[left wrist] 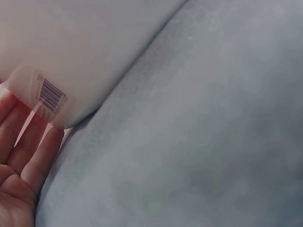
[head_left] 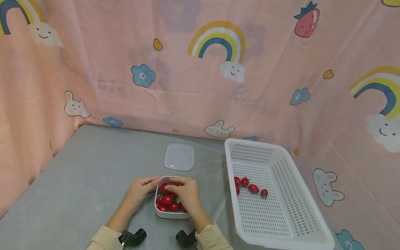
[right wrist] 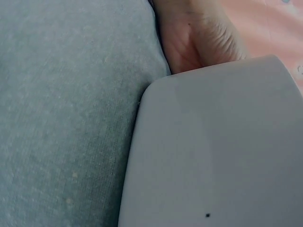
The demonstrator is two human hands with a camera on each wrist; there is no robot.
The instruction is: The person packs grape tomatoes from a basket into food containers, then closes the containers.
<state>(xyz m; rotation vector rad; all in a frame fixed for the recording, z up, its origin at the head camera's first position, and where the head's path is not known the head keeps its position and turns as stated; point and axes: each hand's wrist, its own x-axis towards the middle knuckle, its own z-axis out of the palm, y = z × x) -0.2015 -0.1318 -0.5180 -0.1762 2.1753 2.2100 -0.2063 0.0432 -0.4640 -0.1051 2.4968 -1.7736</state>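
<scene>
In the head view a small white box (head_left: 172,215) stands on the table, filled with red cherry tomatoes (head_left: 167,200). My left hand (head_left: 140,190) rests at the box's far left corner, fingers nearly straight; the left wrist view shows these fingers (left wrist: 40,158) along the side wall, by a barcode label (left wrist: 51,97). Reaching over the box from the right, my right hand (head_left: 188,194) has its thumb tip on a tomato near the far left corner. Its other fingers extend along the far rim. The right wrist view hides those fingers behind the box wall (right wrist: 213,142).
A clear square lid (head_left: 179,157) lies behind the box. To the right stands a large white perforated basket (head_left: 282,229), with several cherry tomatoes (head_left: 253,188) toward its left side. Grey cloth (head_left: 93,173) covers the table, and a pink patterned curtain (head_left: 175,104) hangs behind.
</scene>
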